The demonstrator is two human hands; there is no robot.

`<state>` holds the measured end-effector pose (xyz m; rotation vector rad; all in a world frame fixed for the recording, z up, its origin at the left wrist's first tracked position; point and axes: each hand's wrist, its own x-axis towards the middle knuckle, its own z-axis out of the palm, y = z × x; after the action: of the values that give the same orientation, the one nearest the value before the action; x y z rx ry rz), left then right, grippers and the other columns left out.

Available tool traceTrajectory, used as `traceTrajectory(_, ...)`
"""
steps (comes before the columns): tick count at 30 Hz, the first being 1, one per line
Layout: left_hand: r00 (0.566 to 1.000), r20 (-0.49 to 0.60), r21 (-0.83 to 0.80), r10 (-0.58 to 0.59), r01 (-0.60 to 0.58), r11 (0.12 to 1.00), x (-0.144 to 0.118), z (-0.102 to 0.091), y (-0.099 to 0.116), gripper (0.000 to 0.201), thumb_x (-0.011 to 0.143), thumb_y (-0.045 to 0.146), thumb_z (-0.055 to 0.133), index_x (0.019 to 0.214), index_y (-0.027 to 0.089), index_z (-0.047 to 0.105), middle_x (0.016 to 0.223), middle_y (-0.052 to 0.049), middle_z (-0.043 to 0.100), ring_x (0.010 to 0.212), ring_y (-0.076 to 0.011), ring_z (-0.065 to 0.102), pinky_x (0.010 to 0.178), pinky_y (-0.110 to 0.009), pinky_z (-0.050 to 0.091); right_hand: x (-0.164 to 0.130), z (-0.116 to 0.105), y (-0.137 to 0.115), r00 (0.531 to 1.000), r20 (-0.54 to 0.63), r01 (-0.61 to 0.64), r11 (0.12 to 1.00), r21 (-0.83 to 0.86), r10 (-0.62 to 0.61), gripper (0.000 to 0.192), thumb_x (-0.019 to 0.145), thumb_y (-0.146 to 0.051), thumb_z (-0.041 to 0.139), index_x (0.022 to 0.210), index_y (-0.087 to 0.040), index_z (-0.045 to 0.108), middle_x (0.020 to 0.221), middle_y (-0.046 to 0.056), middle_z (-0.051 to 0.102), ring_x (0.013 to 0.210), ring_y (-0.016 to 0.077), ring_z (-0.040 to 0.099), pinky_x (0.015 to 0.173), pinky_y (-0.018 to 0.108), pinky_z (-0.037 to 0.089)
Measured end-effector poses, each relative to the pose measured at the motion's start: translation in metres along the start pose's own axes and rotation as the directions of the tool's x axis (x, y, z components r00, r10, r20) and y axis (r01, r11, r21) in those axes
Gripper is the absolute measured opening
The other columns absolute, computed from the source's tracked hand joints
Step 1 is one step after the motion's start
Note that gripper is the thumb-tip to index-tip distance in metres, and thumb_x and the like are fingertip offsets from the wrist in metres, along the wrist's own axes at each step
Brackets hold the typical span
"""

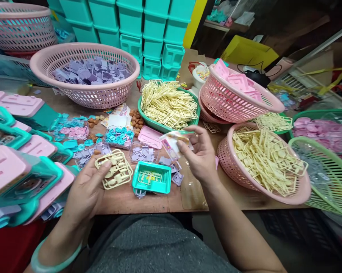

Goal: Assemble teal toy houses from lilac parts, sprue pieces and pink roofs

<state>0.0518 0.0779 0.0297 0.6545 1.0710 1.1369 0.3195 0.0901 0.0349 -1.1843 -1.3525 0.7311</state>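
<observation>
Fingers (106, 167) of the left hand (87, 191) pinched a cream plastic sprue (116, 172), while the right hand (200, 155) gripped a small printed sticker packet (172, 143) above the teal tray (151, 177). Either piece could probably slip into the loose parts crowding the wooden tabletop (125, 199), hemmed by pink baskets (85, 72) and stacked teal boxes (148, 26).

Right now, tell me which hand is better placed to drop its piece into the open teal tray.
Left, probably. The left hand holds the cream sprue low, just beside the teal tray. The right hand holds a small printed packet higher up, above and right of the tray.
</observation>
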Motion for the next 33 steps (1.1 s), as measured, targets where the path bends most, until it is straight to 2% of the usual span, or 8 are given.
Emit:
traceTrajectory(4, 0.997, -0.037, -0.059, 0.069, -0.071, 0.996, 0.006, 0.011, 0.008, 0.03, 0.077, 0.027, 0.084, 0.102, 0.021, 0.069, 0.099, -0.005, 0.078, 0.095, -0.0253, 0.075, 0.083, -0.033, 0.064, 0.002, -0.005, -0.01, 0.998, -0.026, -0.047, 0.996, 0.076, 0.049, 0.059, 0.089, -0.028, 0.073, 0.141, -0.037, 0.046, 0.105, 0.001, 0.067, 0.09, 0.0167, 0.067, 0.071, 0.029, 0.06)
traceTrajectory(11, 0.998, 0.029, -0.112, 0.064, -0.061, 0.992, 0.019, 0.053, 0.008, 0.021, 0.085, 0.023, 0.072, 0.105, 0.023, 0.067, 0.115, -0.007, 0.076, 0.118, -0.0303, 0.069, 0.098, -0.042, 0.06, 0.007, 0.017, -0.028, 0.986, -0.143, -0.086, 0.996, 0.018, 0.087, 0.036, 0.097, -0.031, 0.063, 0.132, -0.033, 0.053, 0.097, 0.0, 0.068, 0.086, 0.0164, 0.069, 0.073, 0.031, 0.063)
traceTrajectory(16, 0.986, 0.163, -0.205, 0.018, 0.016, 0.979, 0.028, 0.08, 0.003, 0.02, 0.094, 0.034, 0.063, 0.109, 0.021, 0.068, 0.125, -0.009, 0.073, 0.128, -0.0313, 0.063, 0.101, -0.044, 0.058, 0.003, 0.05, -0.019, 0.992, 0.009, -0.127, 0.987, 0.102, 0.127, 0.043, 0.096, -0.028, 0.065, 0.136, -0.03, 0.048, 0.107, 0.003, 0.07, 0.097, 0.0188, 0.071, 0.083, 0.036, 0.065)
traceTrajectory(19, 0.979, 0.202, -0.214, 0.006, 0.038, 0.976, 0.028, 0.086, -0.008, 0.026, 0.092, 0.03, 0.068, 0.116, 0.022, 0.066, 0.126, -0.008, 0.073, 0.131, -0.0289, 0.061, 0.104, -0.04, 0.056, -0.002, 0.061, -0.01, 0.995, -0.003, -0.102, 0.995, -0.014, 0.102, 0.036, 0.098, -0.028, 0.061, 0.132, -0.027, 0.053, 0.114, 0.006, 0.069, 0.104, 0.0208, 0.068, 0.093, 0.041, 0.061)
traceTrajectory(23, 0.981, 0.191, -0.209, 0.041, 0.0, 0.978, 0.027, 0.085, -0.02, 0.028, 0.09, 0.026, 0.071, 0.117, 0.023, 0.064, 0.122, -0.005, 0.074, 0.125, -0.0258, 0.065, 0.105, -0.038, 0.054, -0.004, 0.057, -0.006, 0.999, -0.048, -0.037, 0.958, -0.284, 0.024, 0.044, 0.095, -0.033, 0.066, 0.136, -0.025, 0.052, 0.132, 0.012, 0.059, 0.123, 0.0269, 0.058, 0.108, 0.049, 0.051)
traceTrajectory(28, 0.924, 0.324, 0.104, 0.202, -0.247, 0.964, 0.023, 0.069, -0.013, 0.028, 0.098, 0.038, 0.062, 0.124, 0.027, 0.064, 0.132, -0.007, 0.068, 0.13, -0.0271, 0.06, 0.112, -0.042, 0.048, -0.001, 0.04, -0.018, 0.963, 0.254, -0.076, 0.994, -0.081, 0.094, 0.026, 0.101, -0.031, 0.057, 0.125, -0.024, 0.057, 0.117, 0.006, 0.069, 0.107, 0.0214, 0.066, 0.093, 0.038, 0.057)
traceTrajectory(31, 0.845, 0.489, 0.436, 0.216, -0.451, 0.779, 0.021, 0.038, -0.006, 0.066, 0.085, 0.038, 0.078, 0.145, 0.033, 0.05, 0.153, -0.007, 0.053, 0.144, -0.0324, 0.046, 0.123, -0.05, 0.035, -0.007, 0.025, -0.026, 0.962, 0.268, -0.01, 0.988, -0.155, 0.052, 0.016, 0.1, -0.027, 0.059, 0.114, -0.023, 0.061, 0.104, 0.004, 0.071, 0.094, 0.0195, 0.067, 0.083, 0.034, 0.056)
traceTrajectory(33, 0.785, 0.614, 0.591, 0.082, -0.526, 0.611, 0.02, 0.015, -0.007, 0.096, 0.073, 0.039, 0.089, 0.155, 0.037, 0.039, 0.163, -0.007, 0.043, 0.151, -0.0366, 0.036, 0.126, -0.054, 0.028, -0.015, 0.017, -0.027, 0.929, 0.37, 0.12, 0.959, -0.255, -0.018, 0.014, 0.101, -0.023, 0.057, 0.113, -0.022, 0.062, 0.103, 0.005, 0.071, 0.094, 0.0196, 0.067, 0.083, 0.034, 0.054)
